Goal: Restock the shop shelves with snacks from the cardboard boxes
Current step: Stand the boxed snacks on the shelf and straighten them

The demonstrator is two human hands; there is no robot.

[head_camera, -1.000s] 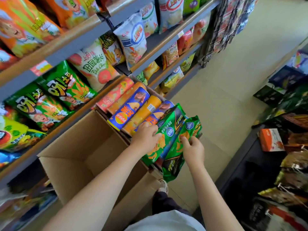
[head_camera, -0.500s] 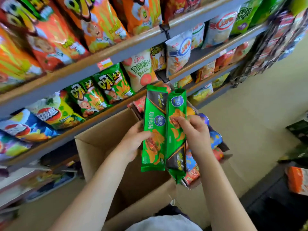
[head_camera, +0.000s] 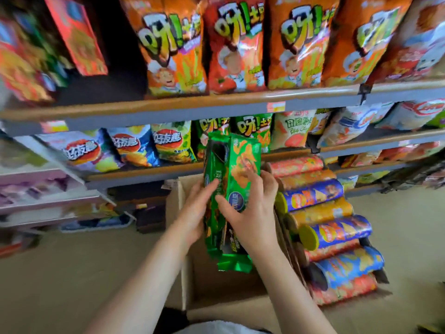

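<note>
Two green snack packs [head_camera: 231, 189] upright between hands: left hand [head_camera: 195, 213] grips left edge, right hand [head_camera: 252, 208] grips front. Cardboard box [head_camera: 216, 285] beneath hands; crisp tubes [head_camera: 320, 220] right of right hand.

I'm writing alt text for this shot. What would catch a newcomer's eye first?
Two long green snack packs at centre, held upright between the left hand and right hand above an open cardboard box. Right of them lies a stack of crisp tubes; big orange bags fill the top shelf.
</note>
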